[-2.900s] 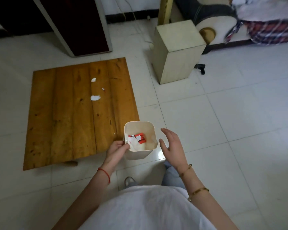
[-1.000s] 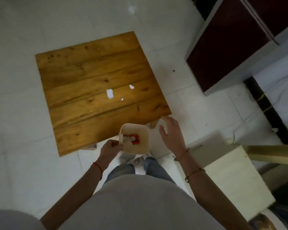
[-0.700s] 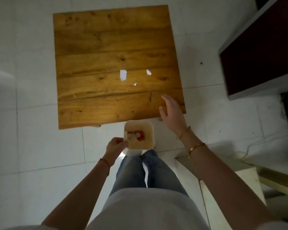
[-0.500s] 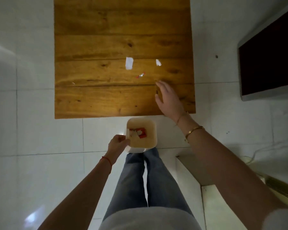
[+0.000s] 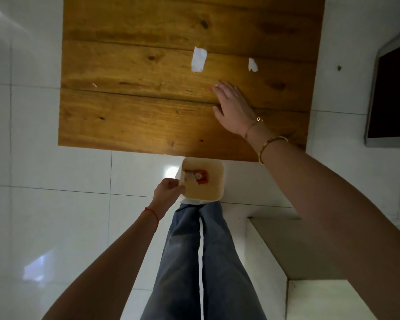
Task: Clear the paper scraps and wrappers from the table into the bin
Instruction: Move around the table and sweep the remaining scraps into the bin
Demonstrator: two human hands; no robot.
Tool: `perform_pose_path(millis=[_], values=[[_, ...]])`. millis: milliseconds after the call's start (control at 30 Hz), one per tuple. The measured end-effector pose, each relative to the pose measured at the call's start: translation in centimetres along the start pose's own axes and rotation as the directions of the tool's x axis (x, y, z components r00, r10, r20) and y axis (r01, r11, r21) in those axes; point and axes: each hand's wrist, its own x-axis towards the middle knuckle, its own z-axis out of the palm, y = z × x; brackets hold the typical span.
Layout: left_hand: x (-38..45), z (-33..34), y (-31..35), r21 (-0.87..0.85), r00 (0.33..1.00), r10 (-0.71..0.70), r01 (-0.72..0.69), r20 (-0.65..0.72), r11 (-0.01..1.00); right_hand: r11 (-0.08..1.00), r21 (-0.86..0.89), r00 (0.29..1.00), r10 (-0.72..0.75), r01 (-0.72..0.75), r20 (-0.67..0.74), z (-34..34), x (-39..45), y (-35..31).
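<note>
A low wooden table (image 5: pixel 134 116) lies ahead. On it are a larger white paper scrap (image 5: pixel 198 59), a smaller white scrap (image 5: pixel 252 65), a tiny red bit (image 5: pixel 209 88) and a tiny pale bit (image 5: pixel 94 85) near the left edge. My right hand (image 5: pixel 233 107) is flat and open over the table, its fingertips at the red bit. My left hand (image 5: pixel 169 194) grips the rim of a small cream bin (image 5: pixel 208 192) held just off the table's near edge. Red wrapper and white paper (image 5: pixel 196 177) lie inside the bin.
White tiled floor surrounds the table. A dark cabinet with a pale frame (image 5: pixel 393 98) stands at the right. A cream box-shaped stool (image 5: pixel 310 285) is at the lower right, beside my legs (image 5: pixel 201 262).
I have walked round to the table's near edge with the bin. My right hand has reached forward over the table to the small red bit. My left hand still holds the bin.
</note>
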Motion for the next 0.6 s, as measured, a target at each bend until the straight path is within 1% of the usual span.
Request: perform_pose_path(millis=[100, 233, 300, 433, 533, 600], values=[[0.9, 0.0, -0.1, -0.036, 1.0, -0.018, 0.018, -0.014, 0.999, 0.999, -0.008, 0.999, -0.036, 0.036, 0.003, 1.2, -0.8, -0.3], [1.5, 0.3, 0.1, -0.047, 0.999, 0.023, -0.025, -0.033, 0.999, 0.99, 0.028, 0.991, -0.137, 0.136, 0.003, 3.5, -4.1, -1.3], [1.6, 0.2, 0.2, -0.046, 0.998, 0.049, -0.051, -0.031, 0.998, 0.979, 0.016, 0.978, -0.206, 0.205, 0.022, 4.8, -6.3, -1.7], [1.7, 0.0, 0.1, -0.051, 0.998, 0.051, -0.052, -0.03, 0.997, 0.949, 0.031, 0.945, -0.315, 0.314, 0.087, 7.2, -10.3, -2.6], [1.6, 0.0, 0.0, -0.046, 0.997, 0.062, -0.064, -0.038, 0.997, 0.921, 0.069, 0.916, -0.389, 0.384, 0.097, 7.9, -12.4, -2.9], [1.4, -0.1, -0.2, -0.048, 0.997, 0.066, -0.068, -0.044, 0.997, 0.912, 0.101, 0.91, -0.406, 0.397, 0.085, 7.8, -12.8, -3.2]])
